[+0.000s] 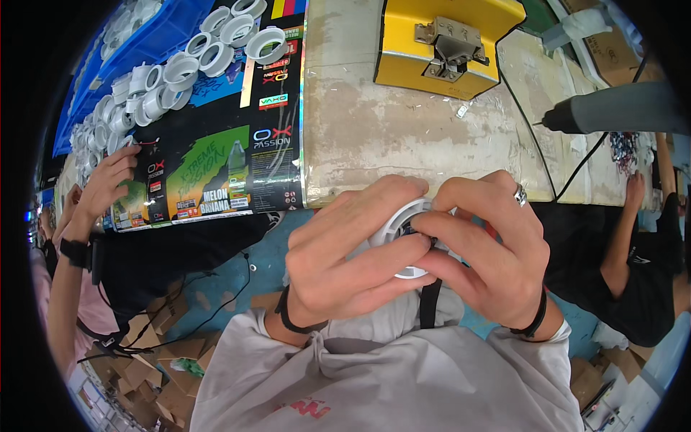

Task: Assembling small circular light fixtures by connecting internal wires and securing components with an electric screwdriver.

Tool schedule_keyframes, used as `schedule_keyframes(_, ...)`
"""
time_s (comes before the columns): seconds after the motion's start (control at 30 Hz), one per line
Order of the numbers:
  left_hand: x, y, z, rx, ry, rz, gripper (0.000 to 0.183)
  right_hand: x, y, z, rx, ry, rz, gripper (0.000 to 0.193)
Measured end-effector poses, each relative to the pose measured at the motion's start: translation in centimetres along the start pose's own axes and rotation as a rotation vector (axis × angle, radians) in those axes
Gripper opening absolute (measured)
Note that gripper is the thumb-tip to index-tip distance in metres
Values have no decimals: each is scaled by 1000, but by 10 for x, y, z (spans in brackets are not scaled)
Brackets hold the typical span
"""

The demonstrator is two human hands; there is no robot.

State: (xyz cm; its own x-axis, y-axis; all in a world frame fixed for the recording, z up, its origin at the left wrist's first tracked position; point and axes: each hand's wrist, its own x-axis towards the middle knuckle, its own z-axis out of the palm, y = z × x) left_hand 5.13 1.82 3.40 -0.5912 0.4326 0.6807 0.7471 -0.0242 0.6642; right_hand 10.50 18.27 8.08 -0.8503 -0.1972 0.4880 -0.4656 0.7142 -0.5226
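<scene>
Just past the table's front edge, in front of my chest, both my hands meet around a white round plastic housing (391,229). My left hand (342,252) wraps it from the left, with fingers along its rim. My right hand (497,241) grips the right side, thumb and fingertips pressed into its opening. Something small and dark shows between the fingertips there, too covered to name. The fingers hide most of the housing's inside.
White plastic rings (180,70) pile up at the left beside a blue bin (108,79), on a printed black sheet (266,165). A yellow fixture (403,68) with a metal clamp stands ahead. A grey electric screwdriver (619,111) hangs at right. Co-workers' hands (108,183) flank me.
</scene>
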Motion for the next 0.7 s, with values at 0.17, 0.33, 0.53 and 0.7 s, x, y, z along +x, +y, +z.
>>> schedule_keyframes(0.17,-1,-5,3,30,-28,9,31,-3,6,1,54,-46,45,34)
schedule_keyframes(0.33,0,-9,2,-9,-20,-24,35,-9,27,-39,-364,654,-5,76)
schedule_keyframes(0.53,-6,-16,-2,4,-2,-105,38,31,83,-42,133,933,317,51)
schedule_keyframes(0.7,-6,-25,-9,19,33,-164,38,67,96,-27,602,757,41,63)
